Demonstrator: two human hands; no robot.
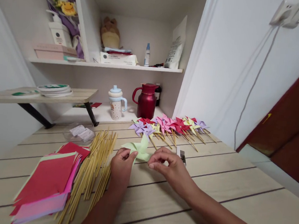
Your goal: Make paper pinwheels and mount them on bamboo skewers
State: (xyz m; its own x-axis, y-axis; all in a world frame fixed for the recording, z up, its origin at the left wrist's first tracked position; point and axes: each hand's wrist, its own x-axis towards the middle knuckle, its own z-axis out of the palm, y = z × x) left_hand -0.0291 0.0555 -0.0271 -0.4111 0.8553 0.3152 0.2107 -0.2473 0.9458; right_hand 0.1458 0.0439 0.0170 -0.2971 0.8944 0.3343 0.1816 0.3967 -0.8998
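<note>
A pale green paper pinwheel (142, 147) is held up over the table in front of me. My left hand (122, 167) pinches its lower left part between thumb and fingers. Close against its right side, my right hand (167, 164) has thumb and forefinger pressed together; whatever is between those fingertips is too small to make out. Behind my hands lie finished-looking pinwheels on sticks (165, 124) in pink, red, purple and yellow. To the left are a bundle of thin wooden sticks (92, 166) and a stack of coloured paper sheets (51, 175).
A small grey metallic object (181, 155) sits just behind my right hand. A clear container (78, 133) with white packets, a cup with a blue handle (116, 105) and a red jug (146, 103) stand farther back. A raised wooden stand (85, 94) holds rolls of tape (54, 89).
</note>
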